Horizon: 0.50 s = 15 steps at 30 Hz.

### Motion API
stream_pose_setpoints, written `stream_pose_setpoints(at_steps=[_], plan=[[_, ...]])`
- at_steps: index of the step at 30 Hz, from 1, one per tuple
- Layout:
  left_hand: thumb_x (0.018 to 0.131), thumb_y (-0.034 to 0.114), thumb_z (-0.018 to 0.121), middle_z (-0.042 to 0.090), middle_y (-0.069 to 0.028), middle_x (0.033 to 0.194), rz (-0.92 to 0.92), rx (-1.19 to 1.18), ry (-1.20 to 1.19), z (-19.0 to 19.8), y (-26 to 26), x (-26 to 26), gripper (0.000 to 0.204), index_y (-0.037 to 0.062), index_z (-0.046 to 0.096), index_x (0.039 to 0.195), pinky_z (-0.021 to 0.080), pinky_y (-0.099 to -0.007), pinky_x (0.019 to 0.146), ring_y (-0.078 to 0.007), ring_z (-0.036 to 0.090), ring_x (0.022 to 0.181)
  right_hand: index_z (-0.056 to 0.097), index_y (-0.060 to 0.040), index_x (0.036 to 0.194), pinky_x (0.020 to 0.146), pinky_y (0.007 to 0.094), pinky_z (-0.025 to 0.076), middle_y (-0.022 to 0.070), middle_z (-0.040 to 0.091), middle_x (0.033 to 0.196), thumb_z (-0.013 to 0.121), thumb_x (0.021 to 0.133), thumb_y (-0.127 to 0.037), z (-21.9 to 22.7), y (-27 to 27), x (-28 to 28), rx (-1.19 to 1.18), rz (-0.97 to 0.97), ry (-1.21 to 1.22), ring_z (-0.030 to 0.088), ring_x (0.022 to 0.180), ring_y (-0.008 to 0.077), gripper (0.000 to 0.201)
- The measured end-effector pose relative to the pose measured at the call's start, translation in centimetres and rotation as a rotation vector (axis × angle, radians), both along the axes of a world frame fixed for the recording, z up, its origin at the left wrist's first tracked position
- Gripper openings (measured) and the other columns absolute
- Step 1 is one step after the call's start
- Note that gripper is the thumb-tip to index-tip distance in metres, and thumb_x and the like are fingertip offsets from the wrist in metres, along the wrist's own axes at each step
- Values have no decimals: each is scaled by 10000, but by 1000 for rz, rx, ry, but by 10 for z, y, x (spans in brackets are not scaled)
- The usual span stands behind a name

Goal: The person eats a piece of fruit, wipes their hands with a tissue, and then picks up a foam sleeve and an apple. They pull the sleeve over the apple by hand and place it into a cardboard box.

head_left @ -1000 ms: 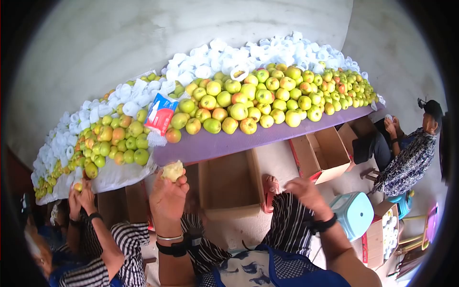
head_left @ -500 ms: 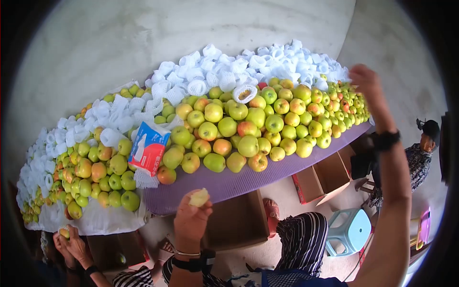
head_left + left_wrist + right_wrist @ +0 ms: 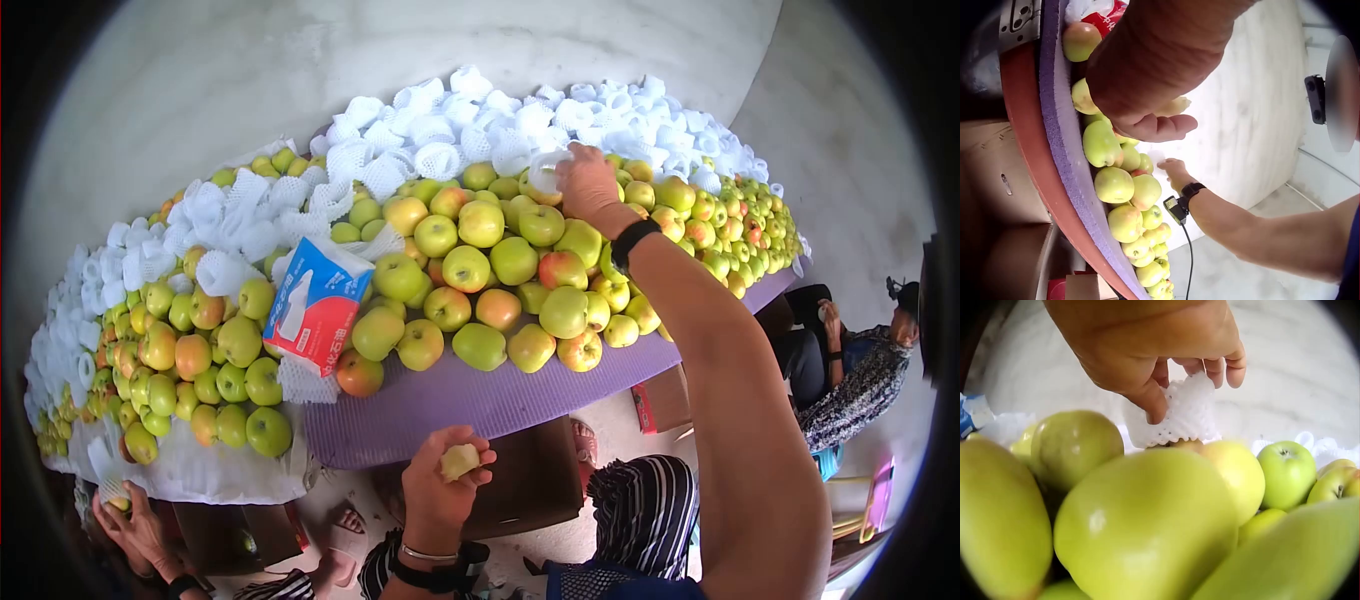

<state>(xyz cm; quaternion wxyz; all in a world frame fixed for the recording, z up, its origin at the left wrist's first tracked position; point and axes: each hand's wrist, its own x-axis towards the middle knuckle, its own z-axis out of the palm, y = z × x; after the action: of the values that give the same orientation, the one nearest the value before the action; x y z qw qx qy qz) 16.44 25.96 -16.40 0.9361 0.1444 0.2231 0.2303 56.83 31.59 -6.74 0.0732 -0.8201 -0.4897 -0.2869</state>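
My left hand (image 3: 432,490) holds a pale, yellowish piece of apple (image 3: 460,462) in front of the table's near edge. In the left wrist view, part of this apple piece (image 3: 1175,106) shows behind the curled fingers. Reaching over the heap of green and red-blushed apples (image 3: 513,261), my right hand (image 3: 592,186) is at the border with the white foam nets. Its thumb and fingers pinch one foam net (image 3: 1179,415), as the right wrist view shows. Something brownish shows beneath that net's lower rim, mostly hidden by the apples in front.
A blue and red tissue packet (image 3: 318,305) lies among the apples. Purple padding (image 3: 400,420) covers the table edge, above a cardboard box (image 3: 530,490). At the left, another person's hands (image 3: 138,530) hold an apple; a seated person (image 3: 855,380) is at the right.
My right hand has gone from above my lap, up past the right side of the heap, then leftward onto the foam net. My left hand keeps the apple piece; the view has shifted.
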Motion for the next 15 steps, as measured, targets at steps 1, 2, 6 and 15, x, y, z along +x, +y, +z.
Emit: stream_pose_setpoints(at_steps=[1,2,6,15], plan=[[870,286,443,602,-155,867,3,-2,-6,2,0,0,326,1,548,989,503,-312,587,-275,601,753,644,-129,832,836,471,403,147,495,1146,586,722,-176,6,1,0,37,-6,26,461,1039,324,134],[873,278,439,604,-149,858,3,-5,-13,4,0,0,324,-7,553,978,508,-302,570,-273,607,730,632,-85,800,843,459,410,178,510,1129,615,711,-187,12,-2,-1,241,119,105,475,1019,340,137],[842,202,501,609,-154,888,-29,217,-104,11,-3,3,274,-14,556,1003,492,-273,547,-251,616,731,600,-27,778,864,402,426,188,524,1125,696,661,-131,56,-41,-90,497,393,435,504,1034,324,184],[755,44,598,616,-153,917,-7,594,-45,31,-14,4,243,-8,594,993,484,-239,541,-182,617,648,513,-61,845,795,310,440,146,503,1056,709,624,17,-31,-124,-233,530,568,966,526,961,263,305]])
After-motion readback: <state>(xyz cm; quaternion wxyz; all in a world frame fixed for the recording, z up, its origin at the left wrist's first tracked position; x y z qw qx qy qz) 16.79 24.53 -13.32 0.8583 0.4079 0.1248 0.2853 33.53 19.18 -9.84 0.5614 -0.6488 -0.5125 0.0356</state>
